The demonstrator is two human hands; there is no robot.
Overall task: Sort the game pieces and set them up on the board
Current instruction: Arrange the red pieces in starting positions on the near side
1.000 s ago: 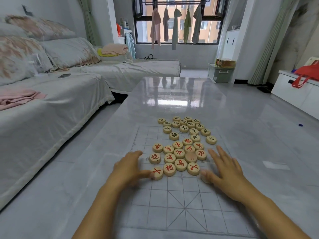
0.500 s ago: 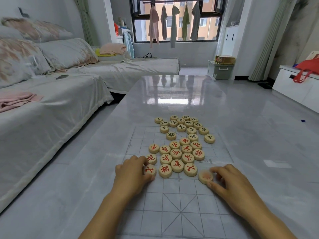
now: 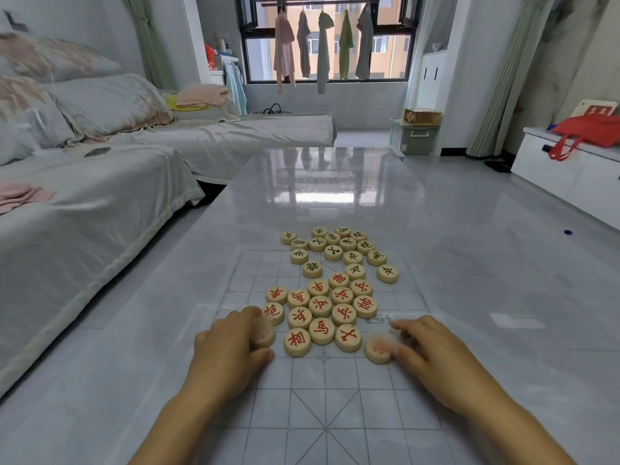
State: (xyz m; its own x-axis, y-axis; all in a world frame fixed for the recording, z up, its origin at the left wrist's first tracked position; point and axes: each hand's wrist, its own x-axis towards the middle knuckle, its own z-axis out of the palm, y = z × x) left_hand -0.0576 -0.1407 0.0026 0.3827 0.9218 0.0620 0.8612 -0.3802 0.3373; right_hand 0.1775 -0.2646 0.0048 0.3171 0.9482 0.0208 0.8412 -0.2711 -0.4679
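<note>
**One red piece drawn out by each hand**

A second ago both your hands lay spread against the near edge of the red pieces [image 3: 322, 307]. Now your left hand [image 3: 231, 354] curls its grip round the left piece [image 3: 264, 333] at the cluster's corner. Your right hand [image 3: 436, 360] has slid the right piece [image 3: 377, 349] clear of the group, onto the board [image 3: 322, 414]. Its grip looks like a pinch, though motion blur leaves that uncertain. The black pieces [image 3: 333, 252] sit untouched at the far end. Sorting by colour seems done, so you are probably starting to place red on your near rows.
</note>
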